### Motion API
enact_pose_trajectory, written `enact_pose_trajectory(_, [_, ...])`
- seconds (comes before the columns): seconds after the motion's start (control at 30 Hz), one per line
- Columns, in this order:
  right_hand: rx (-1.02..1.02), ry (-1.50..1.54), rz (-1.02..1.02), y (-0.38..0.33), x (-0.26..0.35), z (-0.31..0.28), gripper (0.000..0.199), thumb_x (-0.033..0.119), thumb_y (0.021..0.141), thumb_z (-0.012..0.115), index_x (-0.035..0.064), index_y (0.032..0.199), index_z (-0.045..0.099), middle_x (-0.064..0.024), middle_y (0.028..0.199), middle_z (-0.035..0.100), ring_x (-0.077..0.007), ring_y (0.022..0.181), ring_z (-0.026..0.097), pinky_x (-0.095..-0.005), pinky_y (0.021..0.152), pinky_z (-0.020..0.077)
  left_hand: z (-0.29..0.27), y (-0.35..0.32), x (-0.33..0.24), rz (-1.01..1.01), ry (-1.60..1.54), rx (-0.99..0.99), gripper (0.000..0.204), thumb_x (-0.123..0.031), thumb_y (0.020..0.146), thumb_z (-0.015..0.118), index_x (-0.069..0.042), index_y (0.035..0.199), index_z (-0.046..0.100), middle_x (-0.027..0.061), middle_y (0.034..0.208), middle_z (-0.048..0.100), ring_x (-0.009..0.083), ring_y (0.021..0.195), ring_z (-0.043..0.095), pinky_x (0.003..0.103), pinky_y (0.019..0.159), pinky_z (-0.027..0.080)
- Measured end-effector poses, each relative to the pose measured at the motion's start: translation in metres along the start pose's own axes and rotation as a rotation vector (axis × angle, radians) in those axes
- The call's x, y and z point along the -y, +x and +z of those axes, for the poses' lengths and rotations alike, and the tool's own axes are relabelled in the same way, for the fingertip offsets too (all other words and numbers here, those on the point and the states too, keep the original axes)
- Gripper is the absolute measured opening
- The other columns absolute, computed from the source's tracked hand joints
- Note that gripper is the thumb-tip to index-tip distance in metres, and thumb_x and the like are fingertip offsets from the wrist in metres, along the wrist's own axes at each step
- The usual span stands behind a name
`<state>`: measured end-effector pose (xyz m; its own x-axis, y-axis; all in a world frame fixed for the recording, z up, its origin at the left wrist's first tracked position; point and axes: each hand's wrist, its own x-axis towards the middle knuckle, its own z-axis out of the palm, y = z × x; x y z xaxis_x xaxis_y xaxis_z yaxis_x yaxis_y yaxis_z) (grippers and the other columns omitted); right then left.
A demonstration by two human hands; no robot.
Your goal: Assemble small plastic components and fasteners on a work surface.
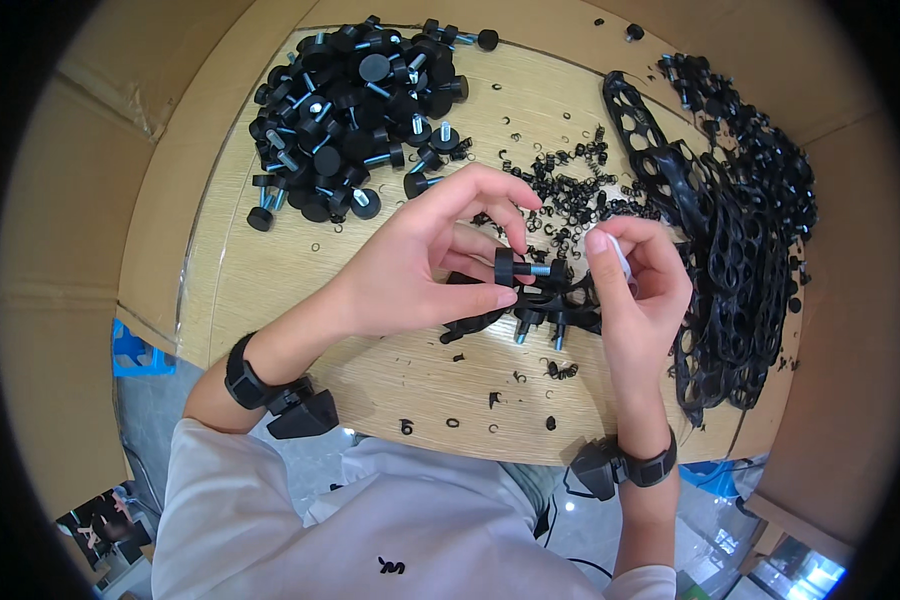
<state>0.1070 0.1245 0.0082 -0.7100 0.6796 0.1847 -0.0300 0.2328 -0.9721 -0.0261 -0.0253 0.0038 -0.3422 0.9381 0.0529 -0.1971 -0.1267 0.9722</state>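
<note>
Remotely, I'm watching the left hand (425, 260) gripping a black-headed bolt (508, 268) at its fingertips, the long axis running crosswise, shank pointing toward the right hand (645, 290), which is pinching a white piece (623, 258).

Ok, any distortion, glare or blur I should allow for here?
Head view: fisheye bows the table edges, corners go black; the floor shows small bright glints, the black sheets shine; left hand and right hand look fairly sharp.
</note>
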Motion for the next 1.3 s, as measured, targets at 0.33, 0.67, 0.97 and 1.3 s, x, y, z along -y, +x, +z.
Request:
enact_pose_trajectory(0.33, [0.269,-0.151,-0.06,-0.001,0.001,-0.001,0.014,0.006,0.077,0.073,0.0034,0.089,0.067,0.0039,0.067,0.056,-0.0011,0.052,0.039,-0.0187,0.046,0.0262,0.002,-0.003,0.001,0.104,0.237,-0.04,0.056,0.009,0.076,0.064,-0.007,0.126,0.045,0.0042,0.11,0.051,0.0144,0.102,0.061,0.027,0.086,0.053])
enact_pose_trajectory(0.67, [0.226,-0.181,-0.226,-0.005,0.003,0.001,0.01,0.003,0.075,0.073,0.0035,0.084,0.069,-0.0008,0.066,0.061,-0.004,0.051,0.044,-0.0204,0.043,0.0293,0.001,-0.002,-0.005,0.07,0.24,-0.039,0.057,0.007,0.075,0.069,-0.005,0.125,0.043,0.0097,0.119,0.052,0.0194,0.105,0.062,0.03,0.084,0.054])
enact_pose_trajectory(0.97, [0.256,-0.184,-0.232,-0.001,-0.004,-0.002,0.013,0.002,0.075,0.071,0.0024,0.087,0.067,-0.0009,0.068,0.058,-0.0045,0.054,0.044,-0.0195,0.046,0.0298,0.001,0.0,0.008,0.005,0.111,-0.042,0.037,-0.003,0.084,0.067,-0.003,0.117,0.049,-0.0002,0.085,0.057,0.0055,0.084,0.058,0.021,0.071,0.052])
enact_pose_trajectory(1.3, [0.253,-0.14,-0.141,0.0,-0.004,-0.002,0.013,0.005,0.077,0.069,0.0024,0.089,0.066,0.0024,0.069,0.056,-0.0006,0.056,0.043,-0.0164,0.046,0.029,0.001,0.0,0.006,0.128,0.196,-0.098,0.035,0.005,0.079,0.068,-0.002,0.11,0.055,0.0033,0.105,0.057,0.0098,0.091,0.061,0.022,0.074,0.054])
